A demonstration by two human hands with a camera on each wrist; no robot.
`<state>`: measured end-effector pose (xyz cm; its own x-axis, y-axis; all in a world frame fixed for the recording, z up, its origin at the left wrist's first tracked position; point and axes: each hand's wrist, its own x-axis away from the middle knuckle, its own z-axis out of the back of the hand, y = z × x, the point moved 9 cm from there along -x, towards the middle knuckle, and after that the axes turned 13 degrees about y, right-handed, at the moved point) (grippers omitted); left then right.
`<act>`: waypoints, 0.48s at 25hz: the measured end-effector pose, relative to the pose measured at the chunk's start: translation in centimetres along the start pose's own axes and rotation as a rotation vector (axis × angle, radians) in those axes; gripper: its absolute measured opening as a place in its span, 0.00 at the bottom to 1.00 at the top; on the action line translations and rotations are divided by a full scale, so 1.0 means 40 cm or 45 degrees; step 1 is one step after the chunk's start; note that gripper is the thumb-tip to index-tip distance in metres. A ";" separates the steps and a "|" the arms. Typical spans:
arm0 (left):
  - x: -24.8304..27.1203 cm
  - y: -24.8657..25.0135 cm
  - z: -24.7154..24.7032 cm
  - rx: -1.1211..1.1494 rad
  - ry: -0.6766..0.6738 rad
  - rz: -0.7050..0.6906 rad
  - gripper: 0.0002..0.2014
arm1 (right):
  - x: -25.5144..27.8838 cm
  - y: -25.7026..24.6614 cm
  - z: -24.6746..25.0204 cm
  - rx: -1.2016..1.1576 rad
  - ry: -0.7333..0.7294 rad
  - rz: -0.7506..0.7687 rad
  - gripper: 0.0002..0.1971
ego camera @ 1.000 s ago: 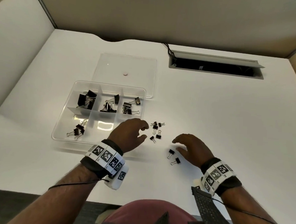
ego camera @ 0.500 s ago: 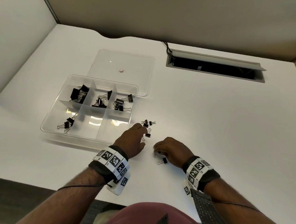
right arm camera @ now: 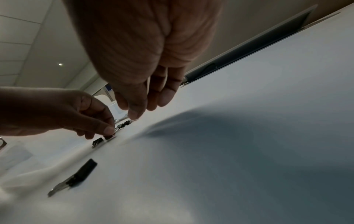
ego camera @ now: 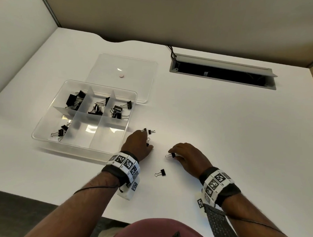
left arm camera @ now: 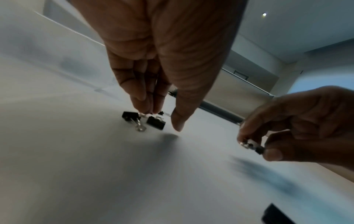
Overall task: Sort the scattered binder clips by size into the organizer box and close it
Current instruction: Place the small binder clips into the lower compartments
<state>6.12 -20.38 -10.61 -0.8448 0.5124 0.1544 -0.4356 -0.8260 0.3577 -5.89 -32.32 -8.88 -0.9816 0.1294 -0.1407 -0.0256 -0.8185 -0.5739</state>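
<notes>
The clear organizer box (ego camera: 42,136) lies open at the left, with black binder clips in several compartments. My left hand (ego camera: 145,139) reaches into a cluster of small clips (ego camera: 151,131) just right of the box. Its fingertips (left arm camera: 142,104) touch one clip's wire handle (left arm camera: 140,128), and the thumb (left arm camera: 178,122) stands apart above the desk. My right hand (ego camera: 173,154) pinches a small binder clip (left arm camera: 252,147) between thumb and forefinger, low over the desk. One more small clip (ego camera: 161,172) lies loose between my wrists, also seen as the near clip (right arm camera: 82,174).
The transparent lid (ego camera: 139,84) lies flat behind the box, with a small pink disc (ego camera: 121,75) on it. An open cable hatch (ego camera: 221,74) is set into the desk at the back right. Partition walls close the desk on the left and back.
My right hand, open beside two clips before, has curled and now pinches one of them. My left hand has moved onto the clip cluster. The head view has shifted.
</notes>
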 end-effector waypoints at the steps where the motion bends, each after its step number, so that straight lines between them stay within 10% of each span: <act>1: -0.006 -0.002 -0.002 -0.009 0.000 0.016 0.18 | 0.003 0.011 0.006 -0.003 0.002 -0.012 0.13; 12: 0.000 0.018 -0.005 -0.002 -0.018 0.016 0.10 | -0.002 0.054 0.025 -0.105 0.104 -0.091 0.11</act>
<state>5.75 -21.02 -10.53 -0.8458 0.5052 0.1716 -0.4255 -0.8327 0.3544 -6.06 -34.67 -9.31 -0.9589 0.2338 -0.1605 -0.0761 -0.7574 -0.6485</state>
